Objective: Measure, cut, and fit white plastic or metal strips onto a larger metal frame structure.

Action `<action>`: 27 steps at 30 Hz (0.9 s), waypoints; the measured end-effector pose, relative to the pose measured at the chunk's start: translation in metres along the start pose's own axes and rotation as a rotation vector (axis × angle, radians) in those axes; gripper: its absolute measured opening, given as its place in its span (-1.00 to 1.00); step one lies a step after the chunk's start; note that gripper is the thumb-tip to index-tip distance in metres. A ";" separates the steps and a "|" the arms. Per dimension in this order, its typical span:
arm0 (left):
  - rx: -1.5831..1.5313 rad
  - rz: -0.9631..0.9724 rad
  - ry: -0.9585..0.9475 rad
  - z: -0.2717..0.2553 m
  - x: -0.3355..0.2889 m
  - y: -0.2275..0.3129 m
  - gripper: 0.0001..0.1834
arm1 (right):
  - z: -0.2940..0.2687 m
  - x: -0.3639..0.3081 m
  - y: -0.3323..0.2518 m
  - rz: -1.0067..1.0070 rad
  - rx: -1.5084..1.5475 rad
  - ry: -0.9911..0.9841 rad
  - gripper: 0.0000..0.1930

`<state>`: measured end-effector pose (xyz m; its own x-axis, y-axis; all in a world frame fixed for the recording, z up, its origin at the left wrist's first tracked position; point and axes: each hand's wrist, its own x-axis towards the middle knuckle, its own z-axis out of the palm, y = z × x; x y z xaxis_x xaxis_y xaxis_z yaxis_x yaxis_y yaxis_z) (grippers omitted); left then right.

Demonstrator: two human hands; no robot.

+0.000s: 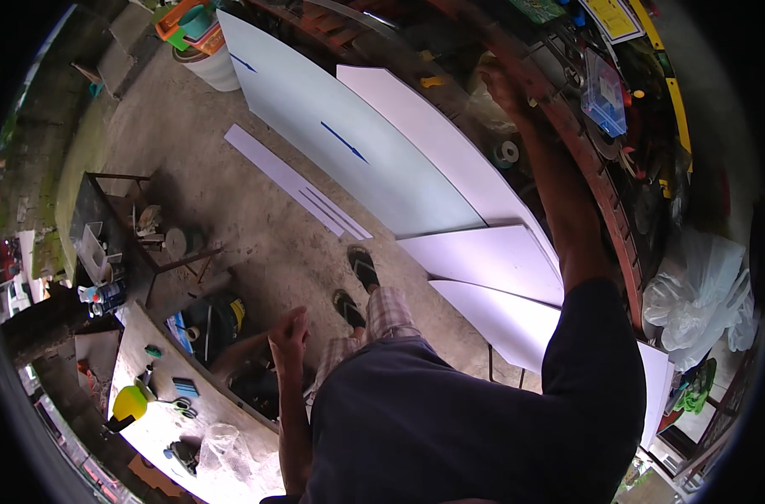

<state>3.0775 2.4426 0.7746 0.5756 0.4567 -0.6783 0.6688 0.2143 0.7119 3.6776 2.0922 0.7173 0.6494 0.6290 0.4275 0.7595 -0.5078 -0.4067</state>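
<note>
My right arm stretches forward to a dark, cluttered shelf. There my right hand (pixel 504 88) is closed at the top of a clear plastic bag (pixel 488 113), its fingers partly in shadow. A white roll (pixel 506 154) lies on the shelf nearer to me. My left hand (pixel 289 334) hangs low by my left leg, fingers curled together, with nothing visible in it. Large white sheets lean in front of the shelf: a pale blue-white panel (pixel 332 139) with blue arrows, and a white panel (pixel 424 126) behind it.
Narrow white strips (pixel 290 181) lie on the concrete floor. At the lower left, a worktable (pixel 231 420) carries scissors (pixel 183 406), a yellow spray bottle (pixel 129 404) and a plastic bag. A red metal shelf rail (pixel 588 160) runs along the right, near a clear-lidded blue box (pixel 605 97).
</note>
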 end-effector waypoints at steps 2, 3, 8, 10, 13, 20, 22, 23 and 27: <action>-0.009 -0.009 0.017 0.007 0.004 0.005 -0.81 | -0.002 -0.007 -0.001 -0.028 0.029 0.031 -0.59; -0.017 -0.005 0.012 0.010 0.007 0.009 -0.81 | -0.011 -0.003 0.008 -0.039 0.030 0.049 -0.61; -0.040 0.058 -0.044 0.020 0.024 0.023 -0.82 | -0.065 -0.029 0.040 -0.075 0.041 0.127 -0.67; -0.044 0.073 -0.045 0.020 0.027 0.022 -0.82 | -0.067 -0.052 0.010 -0.096 0.069 0.156 -0.66; -0.062 0.111 -0.078 0.029 0.035 0.028 -0.81 | -0.069 -0.073 -0.045 -0.119 0.065 0.218 -0.62; -0.200 0.227 -0.291 0.056 0.046 0.052 -0.76 | -0.055 -0.062 -0.203 0.513 1.083 0.385 -0.87; -0.287 0.271 -0.345 0.065 0.044 0.063 -0.74 | -0.052 -0.065 -0.230 0.455 1.122 0.350 -0.86; -0.303 0.311 -0.414 0.066 0.041 0.072 -0.70 | -0.050 -0.064 -0.244 0.455 1.145 0.323 -0.87; -0.281 0.452 -0.496 0.073 0.026 0.103 -0.57 | -0.049 -0.055 -0.302 0.354 1.147 0.149 -0.87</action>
<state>3.1959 2.4136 0.8171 0.9571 0.1224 -0.2625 0.2078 0.3413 0.9167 3.4142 2.1819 0.8559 0.8701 0.4480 0.2056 0.1116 0.2271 -0.9674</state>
